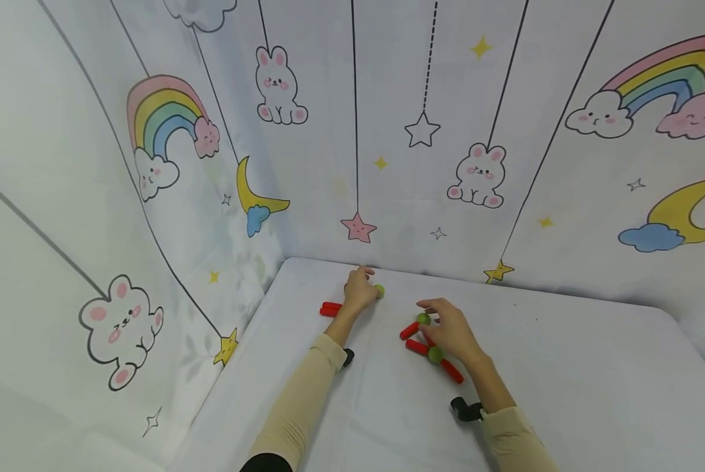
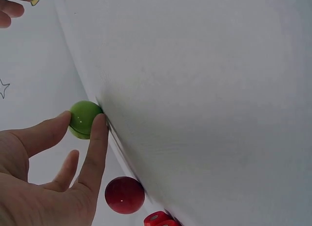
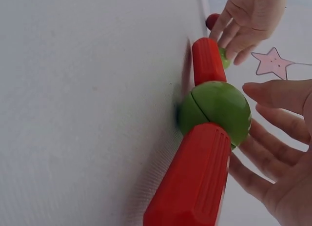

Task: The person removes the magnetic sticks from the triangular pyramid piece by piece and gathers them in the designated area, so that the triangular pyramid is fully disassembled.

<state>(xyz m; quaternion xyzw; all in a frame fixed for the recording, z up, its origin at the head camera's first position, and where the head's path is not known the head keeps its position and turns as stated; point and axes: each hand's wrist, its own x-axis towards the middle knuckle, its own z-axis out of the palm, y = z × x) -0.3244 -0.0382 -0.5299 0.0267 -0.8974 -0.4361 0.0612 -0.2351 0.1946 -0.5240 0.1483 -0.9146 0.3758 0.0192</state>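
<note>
In the head view, the left hand (image 1: pixel 358 294) is near the far edge of the worktop (image 1: pixel 565 367), at a green ball (image 1: pixel 380 290); two red rods (image 1: pixel 330 313) lie just beside it. The right hand (image 1: pixel 454 333) is over a second ball (image 1: pixel 424 318), also green, with rods at it. Nearer the person, a third ball (image 1: pixel 435 355) sits between two more rods. These pieces crowd together, so a dip of the right hand could knock them askew. A printed cloth (image 1: pixel 394 190) stands behind.

In the left wrist view, the left hand's thumb and one finger pinch the green ball. The hold is at the tips on a smooth round thing, so a slip could send it rolling. The red ball (image 2: pixel 125 195) is close by, where a stray finger might set it off; rod ends (image 2: pixel 158 218) show past it.

In the right wrist view, the right hand's fingers are spread loosely, with no grip showing. The ball in front, probably the third, hides some fingertips, so contact is hard to judge. Its far rod (image 3: pixel 208 60) partly covers the green ball and stands between the hands.
</note>
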